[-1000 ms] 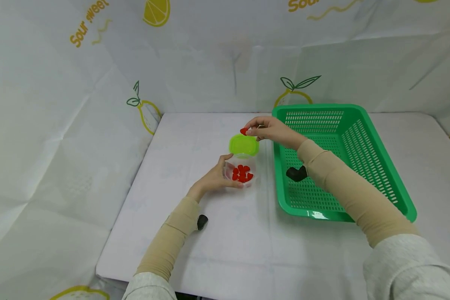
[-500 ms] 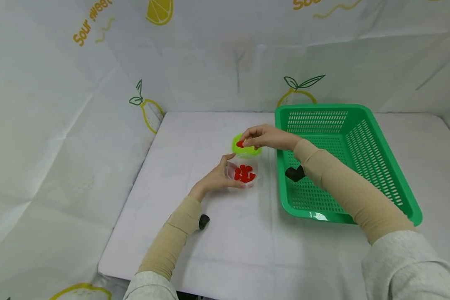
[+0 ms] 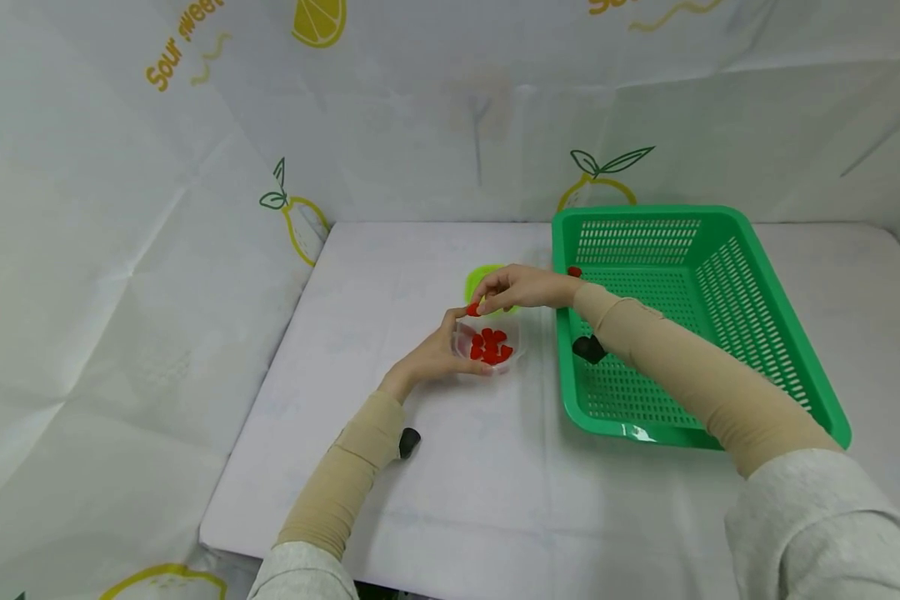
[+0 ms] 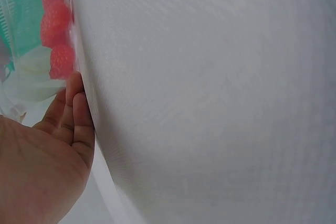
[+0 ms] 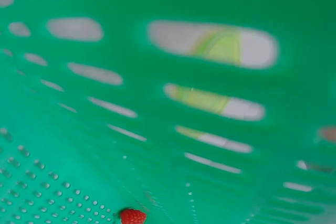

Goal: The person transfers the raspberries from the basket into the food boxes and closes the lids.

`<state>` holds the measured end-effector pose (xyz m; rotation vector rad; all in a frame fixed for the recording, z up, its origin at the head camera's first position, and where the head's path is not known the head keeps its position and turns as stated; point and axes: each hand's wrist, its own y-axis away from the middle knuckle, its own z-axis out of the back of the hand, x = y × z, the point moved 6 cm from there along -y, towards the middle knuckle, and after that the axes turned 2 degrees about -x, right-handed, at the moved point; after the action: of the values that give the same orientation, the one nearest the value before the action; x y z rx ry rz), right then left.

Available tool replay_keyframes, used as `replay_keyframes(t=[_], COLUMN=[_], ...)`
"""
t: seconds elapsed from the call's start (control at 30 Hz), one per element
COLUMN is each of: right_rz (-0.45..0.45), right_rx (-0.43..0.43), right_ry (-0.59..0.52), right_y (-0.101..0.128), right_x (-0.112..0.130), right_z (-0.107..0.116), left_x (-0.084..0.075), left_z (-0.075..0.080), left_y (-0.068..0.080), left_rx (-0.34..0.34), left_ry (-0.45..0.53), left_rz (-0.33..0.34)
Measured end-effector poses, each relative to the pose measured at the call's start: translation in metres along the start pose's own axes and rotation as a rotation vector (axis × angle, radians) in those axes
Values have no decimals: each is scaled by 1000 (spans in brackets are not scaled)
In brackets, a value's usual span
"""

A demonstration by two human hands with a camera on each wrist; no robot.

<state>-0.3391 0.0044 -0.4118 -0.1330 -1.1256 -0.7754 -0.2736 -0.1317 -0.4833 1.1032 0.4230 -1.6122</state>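
Note:
With its thumb and fingers spread around the side, my left hand (image 3: 429, 358) holds a small clear plastic container (image 3: 515, 354) on the table. Several red raspberries (image 3: 490, 342) lie inside it; the left wrist view shows some of these raspberries (image 4: 59, 19) through the wall, beside the curled fingers of my left hand (image 4: 47, 166). Just above the container's far edge, my right hand (image 3: 525, 287) pinches one raspberry (image 3: 472, 310) between thumb and fingertips. A bright green lid (image 3: 482, 277) lies behind the container, partly hidden by that hand.
A large green slotted basket (image 3: 768, 292) stands to the right, under my right forearm. One raspberry (image 5: 133, 216) rests on its floor. A white cloth covers the table (image 3: 480, 508), and a lemon-printed sheet (image 3: 420, 108) hangs behind.
My right hand has come down and nearer with its raspberry, from beyond the lid to the container's far edge. The raspberry in the basket has come into sight. My left hand keeps its hold.

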Motion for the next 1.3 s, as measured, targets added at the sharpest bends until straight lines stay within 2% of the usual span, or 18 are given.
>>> replay_keyframes(t=[0.53, 1.13, 1.3], right_rz=[-28, 12, -13], right_rx=[-26, 24, 47], right_ry=[193, 367, 385], right_y=[-1, -2, -3], right_x=[1, 4, 4], right_z=[-7, -14, -17], left_x=[-2, -1, 0], left_z=[0, 1, 1], left_y=[1, -2, -2], left_rx=[-3, -9, -6], left_ry=[0, -9, -15], left_rz=[-17, -20, -20])
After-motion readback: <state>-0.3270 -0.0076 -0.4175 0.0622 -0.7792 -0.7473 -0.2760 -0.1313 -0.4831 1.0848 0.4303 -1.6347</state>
